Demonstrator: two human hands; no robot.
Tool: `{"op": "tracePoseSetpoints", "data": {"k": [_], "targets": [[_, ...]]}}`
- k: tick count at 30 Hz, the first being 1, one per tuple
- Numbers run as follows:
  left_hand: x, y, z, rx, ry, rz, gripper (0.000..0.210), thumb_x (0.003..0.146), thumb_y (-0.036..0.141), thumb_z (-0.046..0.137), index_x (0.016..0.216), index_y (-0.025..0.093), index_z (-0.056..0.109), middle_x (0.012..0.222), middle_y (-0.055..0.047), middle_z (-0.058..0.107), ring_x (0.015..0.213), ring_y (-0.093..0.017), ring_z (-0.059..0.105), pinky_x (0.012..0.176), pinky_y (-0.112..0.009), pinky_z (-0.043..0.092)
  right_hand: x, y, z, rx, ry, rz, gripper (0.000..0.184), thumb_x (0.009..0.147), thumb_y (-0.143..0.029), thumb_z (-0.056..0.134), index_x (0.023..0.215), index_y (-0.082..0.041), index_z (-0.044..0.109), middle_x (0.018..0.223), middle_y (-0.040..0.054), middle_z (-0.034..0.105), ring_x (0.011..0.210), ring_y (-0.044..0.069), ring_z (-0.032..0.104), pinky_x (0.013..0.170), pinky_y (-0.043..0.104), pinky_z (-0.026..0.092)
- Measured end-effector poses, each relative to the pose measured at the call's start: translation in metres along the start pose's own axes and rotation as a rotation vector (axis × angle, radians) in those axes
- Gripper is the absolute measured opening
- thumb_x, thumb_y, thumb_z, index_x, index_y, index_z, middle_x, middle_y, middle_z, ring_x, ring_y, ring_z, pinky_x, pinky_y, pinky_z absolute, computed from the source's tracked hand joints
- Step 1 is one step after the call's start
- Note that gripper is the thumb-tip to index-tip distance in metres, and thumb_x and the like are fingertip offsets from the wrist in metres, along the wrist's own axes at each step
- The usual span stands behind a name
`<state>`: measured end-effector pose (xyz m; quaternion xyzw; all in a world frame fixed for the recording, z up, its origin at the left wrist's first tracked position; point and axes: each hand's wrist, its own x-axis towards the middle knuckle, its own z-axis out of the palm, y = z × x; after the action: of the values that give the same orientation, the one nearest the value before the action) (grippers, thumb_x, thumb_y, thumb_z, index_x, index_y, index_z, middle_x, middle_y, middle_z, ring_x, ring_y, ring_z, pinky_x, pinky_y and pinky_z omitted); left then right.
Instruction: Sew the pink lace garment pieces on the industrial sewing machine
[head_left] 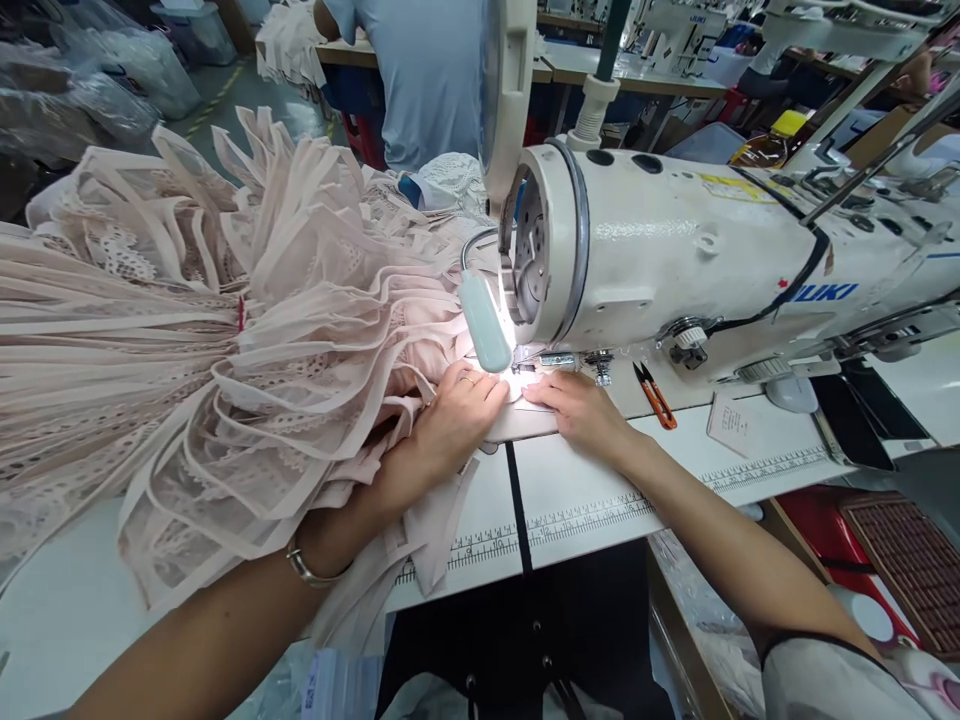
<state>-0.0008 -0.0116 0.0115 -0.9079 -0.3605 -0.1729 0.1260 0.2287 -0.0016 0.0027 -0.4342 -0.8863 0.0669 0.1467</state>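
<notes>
At the sewing machine (637, 240), both hands are on a pale pink fabric piece (517, 388) under the bright light by the needle. My left hand (461, 405) has its fingers closed on the left side of this fabric, close to the lamp head (485, 325). My right hand (581, 405) pinches the right edge, thumb and forefinger near the presser foot. Glare washes out the needle and the cloth between the fingertips. A large heap of pale pink lace garments (315, 290) lies left of the machine, against my left forearm.
Orange thread snips (655, 396) lie right of my right hand, with a small paper label (729, 424) and a dark phone (851, 420) farther right. A printed ruler (600, 515) runs along the table's front edge. A person in blue (431, 80) sits beyond the machine.
</notes>
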Motion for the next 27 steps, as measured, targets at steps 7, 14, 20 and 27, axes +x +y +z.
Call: {"op": "tracePoseSetpoints", "data": {"k": [7, 14, 20, 27], "targets": [[0.001, 0.0, 0.004, 0.014, -0.012, 0.035, 0.025, 0.099, 0.006, 0.044, 0.09, 0.014, 0.066, 0.088, -0.008, 0.063, 0.084, -0.021, 0.057, 0.076, -0.033, 0.045, -0.004, 0.0, 0.0, -0.011, 0.068, -0.045, 0.047, 0.087, -0.001, 0.041, 0.114, -0.024, 0.072, 0.11, 0.0045, 0.074, 0.101, 0.022, 0.066, 0.076, 0.034, 0.054], [0.0, -0.003, 0.008, -0.182, -0.034, -0.077, 0.03, 0.101, 0.012, 0.043, 0.118, 0.019, 0.066, 0.099, -0.008, 0.06, 0.094, -0.023, 0.055, 0.078, -0.033, 0.045, -0.008, 0.002, 0.005, 0.023, 0.193, 0.054, 0.045, 0.089, -0.004, 0.039, 0.11, -0.026, 0.072, 0.11, 0.0023, 0.076, 0.094, 0.02, 0.07, 0.073, 0.032, 0.056], [-0.001, -0.006, 0.014, -0.316, -0.02, 0.04, 0.027, 0.103, 0.015, 0.045, 0.107, 0.02, 0.071, 0.095, -0.004, 0.065, 0.09, -0.018, 0.056, 0.077, -0.03, 0.046, -0.006, -0.001, 0.0, 0.133, 0.235, -0.003, 0.04, 0.092, -0.005, 0.039, 0.099, -0.025, 0.072, 0.103, 0.001, 0.077, 0.097, 0.017, 0.07, 0.077, 0.03, 0.055], [0.0, -0.003, 0.007, -0.14, 0.022, 0.126, 0.025, 0.101, 0.007, 0.046, 0.092, 0.014, 0.069, 0.084, -0.004, 0.063, 0.081, -0.018, 0.055, 0.073, -0.029, 0.046, -0.003, 0.0, 0.001, 0.193, 0.245, -0.109, 0.034, 0.09, -0.004, 0.043, 0.092, -0.024, 0.071, 0.094, 0.0011, 0.076, 0.092, 0.017, 0.068, 0.081, 0.031, 0.054]]}}
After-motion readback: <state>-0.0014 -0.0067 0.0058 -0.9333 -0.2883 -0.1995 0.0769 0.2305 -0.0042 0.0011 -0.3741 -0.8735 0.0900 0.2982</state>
